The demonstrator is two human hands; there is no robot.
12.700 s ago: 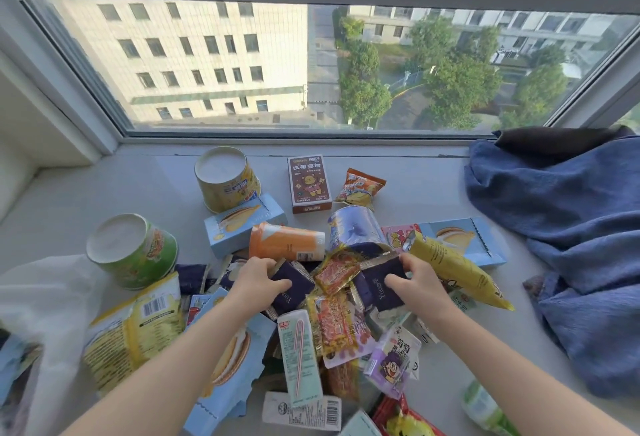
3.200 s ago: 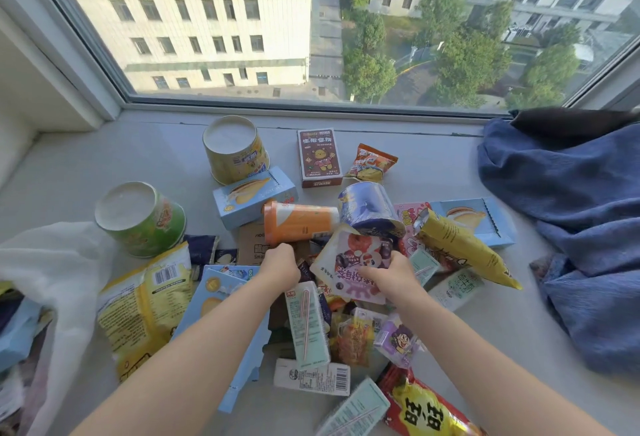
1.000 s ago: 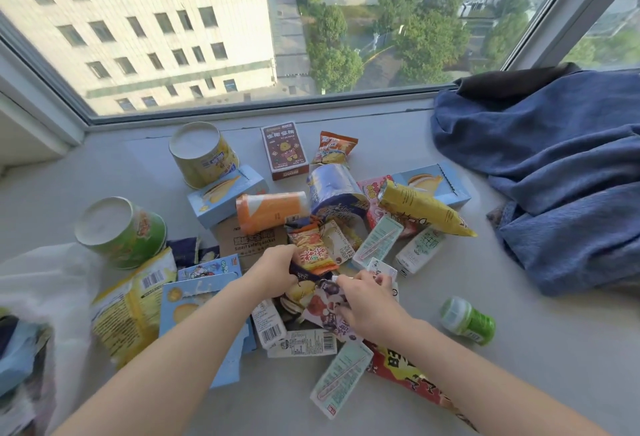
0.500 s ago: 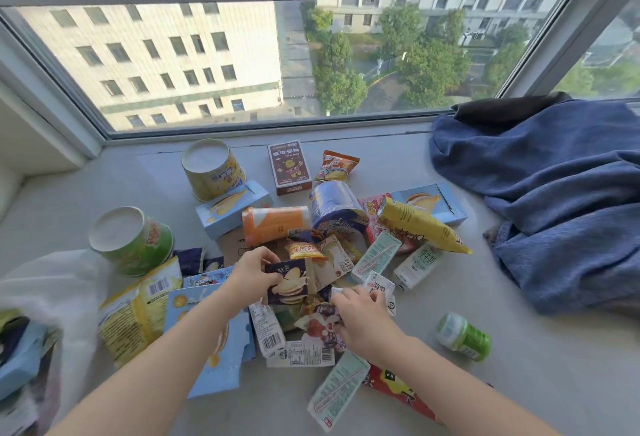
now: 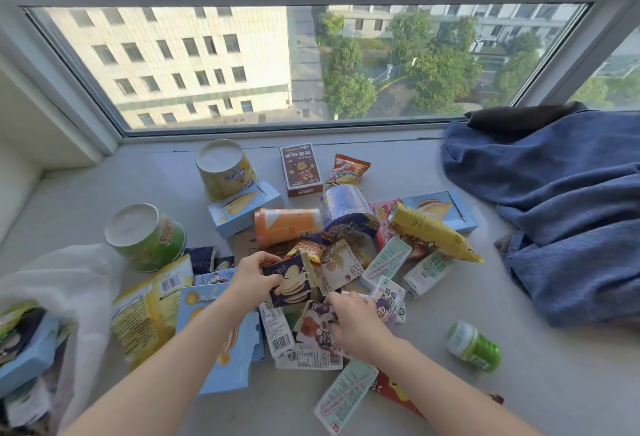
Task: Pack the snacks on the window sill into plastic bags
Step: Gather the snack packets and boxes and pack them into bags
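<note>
A heap of snacks covers the middle of the window sill [image 5: 433, 349]. My left hand [image 5: 254, 278] grips a dark blue snack packet [image 5: 291, 283] printed with pale cookies, lifted just above the heap. My right hand [image 5: 356, 323] is closed on a white packet with red fruit print [image 5: 317, 328] at the near side of the heap. A white plastic bag [image 5: 65, 290] lies open at the left edge, with a blue box and other packets inside it.
Two upturned cups, green [image 5: 145, 236] and yellow [image 5: 225, 174], stand at the left and back. A small green bottle [image 5: 474, 345] lies alone on the right. A blue cloth [image 5: 561, 207] is piled at the right. The window frame bounds the back.
My left hand has lifted the dark blue cookie packet out of the heap. My right hand has stayed on the fruit-print packet. The camera has tilted up a little.
</note>
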